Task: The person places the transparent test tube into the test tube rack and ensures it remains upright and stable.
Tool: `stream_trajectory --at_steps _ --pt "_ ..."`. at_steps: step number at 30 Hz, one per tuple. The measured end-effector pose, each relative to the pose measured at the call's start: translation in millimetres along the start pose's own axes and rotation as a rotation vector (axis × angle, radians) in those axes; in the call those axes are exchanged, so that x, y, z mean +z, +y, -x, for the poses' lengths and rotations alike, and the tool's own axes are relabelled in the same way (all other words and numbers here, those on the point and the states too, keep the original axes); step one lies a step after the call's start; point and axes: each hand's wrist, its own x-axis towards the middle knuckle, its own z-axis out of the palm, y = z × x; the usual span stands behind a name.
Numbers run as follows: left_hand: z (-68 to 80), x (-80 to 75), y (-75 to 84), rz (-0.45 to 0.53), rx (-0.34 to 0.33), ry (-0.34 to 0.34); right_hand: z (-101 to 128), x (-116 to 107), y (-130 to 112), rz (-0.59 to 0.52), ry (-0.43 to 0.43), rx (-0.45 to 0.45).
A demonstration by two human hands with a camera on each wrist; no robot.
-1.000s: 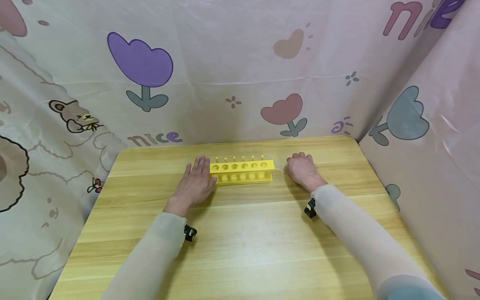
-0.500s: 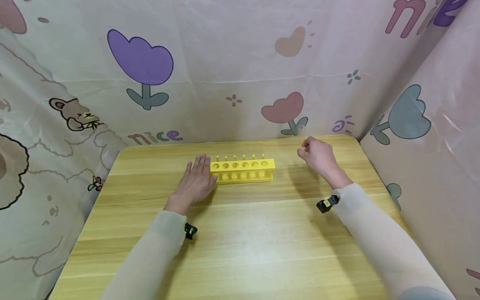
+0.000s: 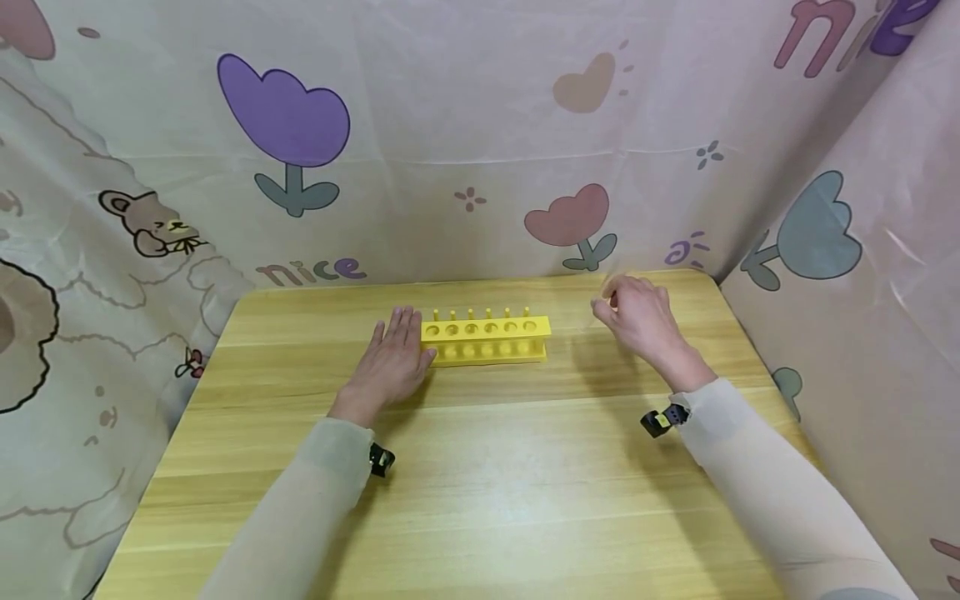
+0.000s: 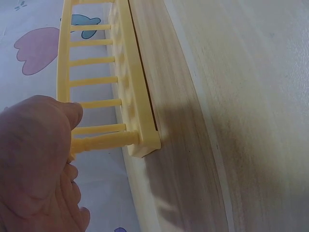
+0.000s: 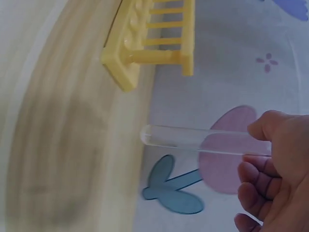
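Note:
A yellow test tube rack (image 3: 486, 340) stands upright near the back of the table, with a row of round holes and a row of pegs behind them. My left hand (image 3: 390, 358) holds its left end, thumb across the front and fingers lying along the side. In the left wrist view the thumb (image 4: 71, 113) overlaps the rack's upper bar. Right of the rack and above the table is my right hand (image 3: 641, 321). It pinches a clear glass test tube (image 5: 183, 138) near one end, its rounded end pointing down towards the table in the right wrist view.
The wooden table (image 3: 487, 467) reaches back to a printed curtain (image 3: 420, 167). Another curtain side closes in on the right, and one on the left. No tube shows in the rack's holes.
My right hand lifted off the table to the right of the rack, bringing the test tube up, and then stayed nearly still. My left hand and the rack have not moved.

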Motion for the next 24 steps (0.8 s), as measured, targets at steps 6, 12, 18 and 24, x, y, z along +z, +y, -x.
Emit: stream_trajectory --at_steps 6,12,18,24 --pt "-0.3 -0.8 0.3 0.001 0.006 0.006 -1.9 -16.6 -23.0 0.035 0.008 -0.07" --pt "0.6 0.3 0.3 0.005 -0.009 -0.003 -9.1 -32.7 -58.5 -0.008 0.007 -0.111" --pt "1.3 0.6 -0.4 0.005 -0.01 0.005 -15.4 -26.1 -83.3 -0.044 -0.017 -0.151" --pt "1.5 0.0 0.3 0.007 -0.008 0.004 -16.6 -9.2 -87.9 -0.027 -0.04 -0.174"
